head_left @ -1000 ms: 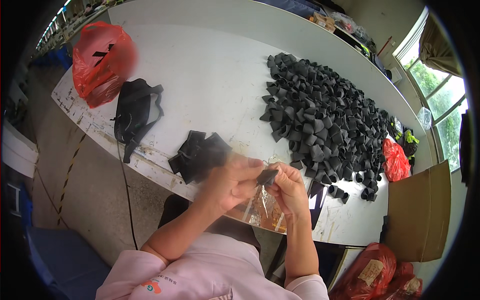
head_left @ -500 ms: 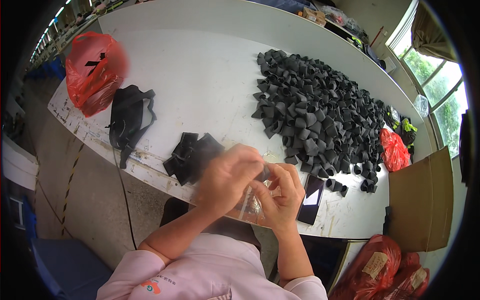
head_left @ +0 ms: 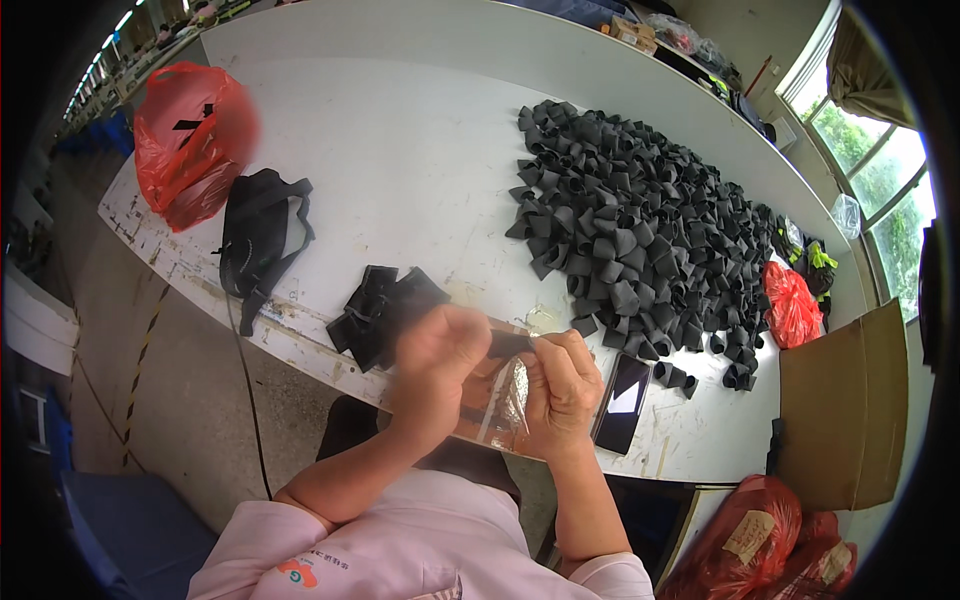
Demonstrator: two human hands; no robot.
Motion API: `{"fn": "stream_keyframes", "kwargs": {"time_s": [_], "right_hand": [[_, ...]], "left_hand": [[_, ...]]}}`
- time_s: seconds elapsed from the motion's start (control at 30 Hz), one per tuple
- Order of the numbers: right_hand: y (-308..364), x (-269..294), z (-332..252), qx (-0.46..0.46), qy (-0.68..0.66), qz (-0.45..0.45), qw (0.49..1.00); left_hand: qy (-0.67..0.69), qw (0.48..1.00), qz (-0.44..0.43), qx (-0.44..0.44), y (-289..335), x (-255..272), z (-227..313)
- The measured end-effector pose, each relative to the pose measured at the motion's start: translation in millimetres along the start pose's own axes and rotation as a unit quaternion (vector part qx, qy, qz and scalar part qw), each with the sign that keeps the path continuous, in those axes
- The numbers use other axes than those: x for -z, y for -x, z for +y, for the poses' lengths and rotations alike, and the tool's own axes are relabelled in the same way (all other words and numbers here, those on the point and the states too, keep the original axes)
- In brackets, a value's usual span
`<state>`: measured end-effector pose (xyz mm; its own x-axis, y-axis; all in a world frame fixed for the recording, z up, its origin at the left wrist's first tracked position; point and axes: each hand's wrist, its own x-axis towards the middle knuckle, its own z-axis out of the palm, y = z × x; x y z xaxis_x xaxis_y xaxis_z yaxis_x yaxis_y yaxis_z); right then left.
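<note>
A short black fabric band stretches between my two hands above the table's near edge. My left hand, slightly blurred, has its fingers curled at the band's left end. At the other end my right hand pinches the band between thumb and fingers. Just left of my left hand, a small heap of flat black fabric pieces lies on the table. Beyond my right hand spreads a large pile of black fabric loops. Shiny clear film covers the table edge beneath my hands.
A dark phone lies right of my right hand. At the left are a black pouch with straps and a red plastic bag. A cardboard sheet and red bags stand at the right.
My hands have drawn apart a little, my left moving left, and more of the black fabric band shows between them. The fingers of my right hand have closed more tightly.
</note>
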<state>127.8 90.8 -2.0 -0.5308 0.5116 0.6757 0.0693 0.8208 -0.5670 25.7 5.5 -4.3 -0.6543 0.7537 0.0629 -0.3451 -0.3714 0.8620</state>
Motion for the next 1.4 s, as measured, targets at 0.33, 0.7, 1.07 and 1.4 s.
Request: {"fn": "stream_keyframes", "kwargs": {"time_s": [0.33,0.7,1.07,1.4], "right_hand": [[-18.1,13.0,-0.5,0.036,0.023,-0.111,0.993],[-12.8,21.3,-16.8,-0.083,-0.062,-0.039,0.994],[34.4,-1.2,-33.3,-0.453,-0.573,0.002,0.683],[26.5,7.7,-38.9,-0.171,-0.155,0.018,0.973]], "left_hand": [[0.074,0.997,0.037,0.003,1.2,-4.8,-1.9],[-0.027,0.998,0.024,-0.043,5.4,3.0,2.6],[-0.095,0.992,-0.069,-0.041,30.2,0.4,11.7],[-0.272,0.958,-0.083,-0.045,27.8,4.0,21.1]]}}
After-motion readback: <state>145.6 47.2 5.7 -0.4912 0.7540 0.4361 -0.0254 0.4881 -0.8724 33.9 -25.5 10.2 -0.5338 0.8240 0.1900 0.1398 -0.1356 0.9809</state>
